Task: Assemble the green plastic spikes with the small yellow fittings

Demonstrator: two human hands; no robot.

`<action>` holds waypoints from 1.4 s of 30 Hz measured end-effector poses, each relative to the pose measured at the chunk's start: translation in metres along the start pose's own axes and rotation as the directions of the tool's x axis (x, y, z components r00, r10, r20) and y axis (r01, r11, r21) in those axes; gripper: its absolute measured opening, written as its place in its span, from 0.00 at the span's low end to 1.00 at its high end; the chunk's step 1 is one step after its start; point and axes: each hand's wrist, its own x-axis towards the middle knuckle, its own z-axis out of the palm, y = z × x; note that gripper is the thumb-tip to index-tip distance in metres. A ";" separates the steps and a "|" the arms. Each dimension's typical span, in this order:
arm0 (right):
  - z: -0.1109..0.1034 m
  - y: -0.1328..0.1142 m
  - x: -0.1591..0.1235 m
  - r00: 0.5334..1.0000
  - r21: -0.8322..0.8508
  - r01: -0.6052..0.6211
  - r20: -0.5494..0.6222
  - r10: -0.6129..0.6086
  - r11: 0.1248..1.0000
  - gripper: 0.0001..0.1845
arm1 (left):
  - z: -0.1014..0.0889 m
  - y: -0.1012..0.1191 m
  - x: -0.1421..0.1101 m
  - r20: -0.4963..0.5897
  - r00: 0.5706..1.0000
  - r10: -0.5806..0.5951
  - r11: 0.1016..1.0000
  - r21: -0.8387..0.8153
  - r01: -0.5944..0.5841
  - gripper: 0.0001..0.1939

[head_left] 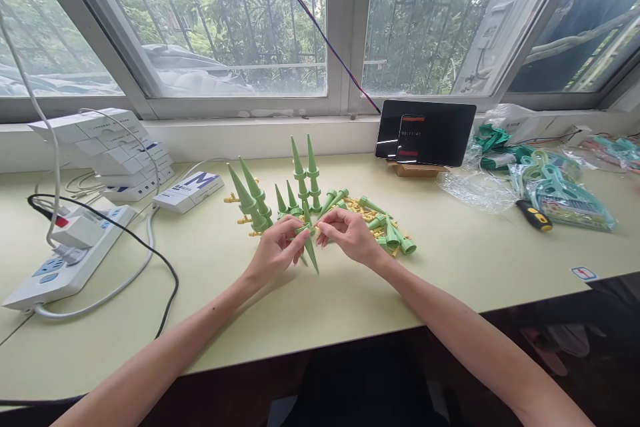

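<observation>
My left hand point(280, 241) is closed around a green plastic watering spike point(311, 253), whose tip points down toward the table. Close beside it, my right hand point(347, 233) pinches a small yellow valve point(317, 229), mostly covered by the fingers, at the spike's side. Behind my hands, several green spikes stand point up in stacks point(300, 177), and others with yellow valves stand on the left point(245, 197). To the right lies a loose pile of green spikes point(391, 233) and yellow valves point(356, 207).
A tablet point(435, 133) with a phone showing a timer point(411, 137) leans on a cardboard stand. At right lie a screwdriver point(534, 215) and bagged green items point(565, 193). Left are a power strip point(75, 263), cables, a white box point(189, 191) and stacked boxes point(110, 147).
</observation>
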 end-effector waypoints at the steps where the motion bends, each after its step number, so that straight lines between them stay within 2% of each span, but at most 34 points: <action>1: 0.000 0.000 0.000 1.000 0.010 -0.003 0.002 0.003 1.000 0.16 | 0.000 0.000 0.000 -0.001 1.000 -0.004 1.000 0.000 0.004 0.10; 10: 0.001 0.007 0.000 1.000 0.032 0.014 -0.014 -0.014 0.999 0.17 | -0.002 0.002 0.000 0.033 0.999 -0.024 0.998 0.051 0.022 0.16; 15: 0.002 0.006 0.000 1.000 0.014 -0.004 -0.027 0.004 1.000 0.18 | -0.001 0.003 0.001 0.053 0.999 -0.001 0.996 0.093 -0.004 0.20; 31: 0.002 0.003 0.000 0.996 0.084 -0.074 -0.049 0.078 0.994 0.19 | -0.004 0.008 0.001 0.052 0.998 0.017 0.973 0.230 -0.028 0.25; 42: 0.003 0.004 0.000 0.997 0.060 -0.053 -0.054 0.057 0.997 0.21 | -0.005 0.003 0.000 0.036 0.999 0.018 0.974 0.224 -0.025 0.25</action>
